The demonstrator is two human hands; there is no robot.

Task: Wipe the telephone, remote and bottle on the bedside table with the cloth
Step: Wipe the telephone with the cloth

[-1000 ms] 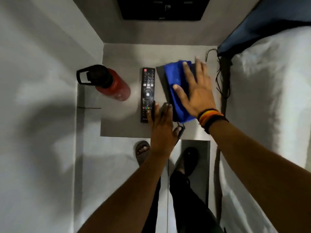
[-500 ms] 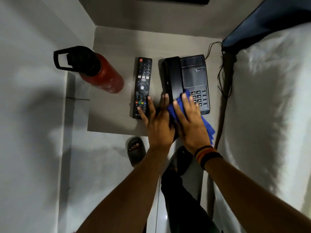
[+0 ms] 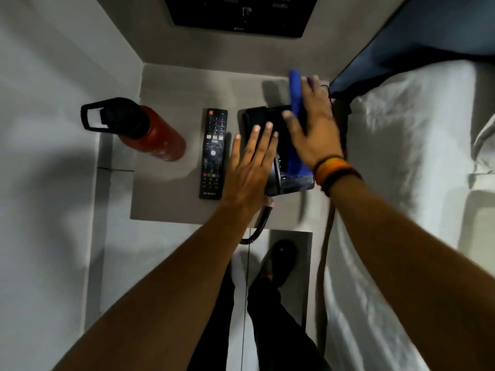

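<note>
A black telephone (image 3: 294, 182) sits on the right side of the grey bedside table (image 3: 174, 84). My left hand (image 3: 251, 162) lies flat on its handset with the fingers spread. My right hand (image 3: 313, 129) presses a blue cloth (image 3: 296, 103) onto the telephone's far part; the cloth sticks out beyond my fingers and under my palm. A black remote (image 3: 213, 153) lies left of the telephone, apart from it. A red bottle (image 3: 158, 137) with a black handled lid stands at the table's left side.
A white bed (image 3: 401, 183) with a dark headboard (image 3: 428, 36) flanks the table on the right. A coiled phone cord (image 3: 258, 226) hangs over the front edge. White wall on the left. My feet (image 3: 278, 261) stand on the floor below.
My right hand has swept the cloth from the telephone's near end to its far end. My left hand slid further up the handset. The view tilted.
</note>
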